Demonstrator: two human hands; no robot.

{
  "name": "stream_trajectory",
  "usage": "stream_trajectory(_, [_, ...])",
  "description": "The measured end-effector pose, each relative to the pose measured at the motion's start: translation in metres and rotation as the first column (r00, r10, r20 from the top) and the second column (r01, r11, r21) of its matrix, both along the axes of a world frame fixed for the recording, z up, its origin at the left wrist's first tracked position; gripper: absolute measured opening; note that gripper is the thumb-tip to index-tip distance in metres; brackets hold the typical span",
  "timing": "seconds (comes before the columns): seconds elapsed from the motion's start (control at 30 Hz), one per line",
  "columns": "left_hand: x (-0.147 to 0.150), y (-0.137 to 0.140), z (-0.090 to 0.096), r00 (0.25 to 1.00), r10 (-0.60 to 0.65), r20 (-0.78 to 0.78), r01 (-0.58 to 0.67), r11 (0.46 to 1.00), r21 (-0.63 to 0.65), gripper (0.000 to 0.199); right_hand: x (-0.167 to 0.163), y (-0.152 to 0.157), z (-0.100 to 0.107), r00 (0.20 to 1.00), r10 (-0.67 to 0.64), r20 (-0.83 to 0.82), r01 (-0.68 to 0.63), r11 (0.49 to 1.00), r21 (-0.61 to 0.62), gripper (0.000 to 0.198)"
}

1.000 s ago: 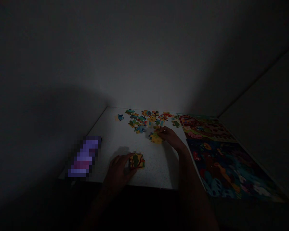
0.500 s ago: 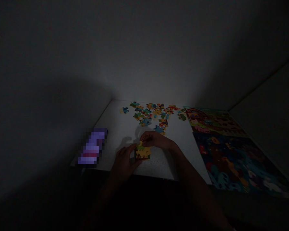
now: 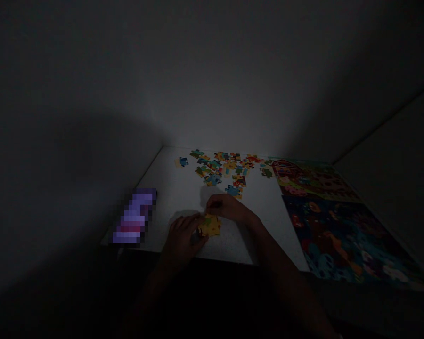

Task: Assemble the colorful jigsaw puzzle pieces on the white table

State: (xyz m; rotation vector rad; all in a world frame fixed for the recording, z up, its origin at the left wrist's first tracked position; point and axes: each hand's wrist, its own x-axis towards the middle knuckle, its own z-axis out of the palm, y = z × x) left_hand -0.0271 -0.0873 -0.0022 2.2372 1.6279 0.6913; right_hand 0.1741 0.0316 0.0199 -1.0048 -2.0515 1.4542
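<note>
Near the front edge of the white table [image 3: 257, 240], yellow jigsaw puzzle pieces [image 3: 210, 227] with a green patch lie between my hands. My left hand [image 3: 183, 233] grips their left side, thumb at the lower edge and fingers at the upper left. From the upper right, my right hand [image 3: 225, 207] closes its fingertips on the top of the yellow puzzle pieces. Dim light hides how many pieces are stacked or joined there. Just beyond my right hand lies a blue puzzle piece [image 3: 233, 190].
Several loose puzzle pieces [image 3: 229, 165] are scattered toward the back wall. A pixelated phone-like device [image 3: 136, 216] rests at the left edge. On the right lie a farm picture [image 3: 311, 181] and a dark blue picture [image 3: 339, 240].
The yellow piece has come down flatter, covering the dark part that showed beneath it. My right hand has shifted very slightly; my left hand keeps its place.
</note>
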Motion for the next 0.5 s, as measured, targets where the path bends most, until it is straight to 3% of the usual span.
stream_trajectory(0.07, [-0.002,0.001,-0.003,1.0,-0.005,-0.003,0.005,1.0,0.011,0.041,0.01,0.01,0.003,0.977,-0.205,0.064,0.193,0.969,0.155,0.011])
stream_trajectory(0.1, [-0.003,0.001,-0.005,1.0,-0.007,0.0,0.007,1.0,0.018,0.042,0.017,0.016,0.004,0.928,-0.361,0.095,0.33,0.913,0.24,0.014])
stream_trajectory(0.2, [-0.005,0.002,-0.011,1.0,-0.012,0.016,0.012,0.999,0.042,0.04,0.041,0.032,0.004,0.607,-0.778,0.162,0.662,0.608,0.438,0.028])
stream_trajectory(0.23, [-0.006,0.002,-0.013,1.0,-0.014,0.022,0.013,0.999,0.049,0.04,0.047,0.036,0.002,0.513,-0.836,0.193,0.696,0.537,0.477,0.035])
stream_trajectory(0.27, [-0.006,0.003,-0.014,1.0,-0.015,0.028,0.013,0.998,0.055,0.04,0.053,0.038,0.0,0.458,-0.857,0.236,0.698,0.511,0.501,0.042])
stream_trajectory(0.3, [-0.007,0.003,-0.016,0.999,-0.014,0.033,0.012,0.998,0.062,0.04,0.056,0.04,-0.003,0.439,-0.851,0.288,0.678,0.524,0.515,0.048])
stream_trajectory(0.4, [-0.007,0.003,-0.017,0.999,-0.015,0.052,0.012,0.997,0.07,0.038,0.059,0.04,-0.009,0.464,-0.782,0.416,0.588,0.623,0.516,0.054])
stream_trajectory(0.5, [-0.007,0.004,-0.017,0.998,-0.02,0.059,0.016,0.997,0.069,0.036,0.058,0.04,-0.01,0.472,-0.755,0.456,0.574,0.656,0.491,0.052])
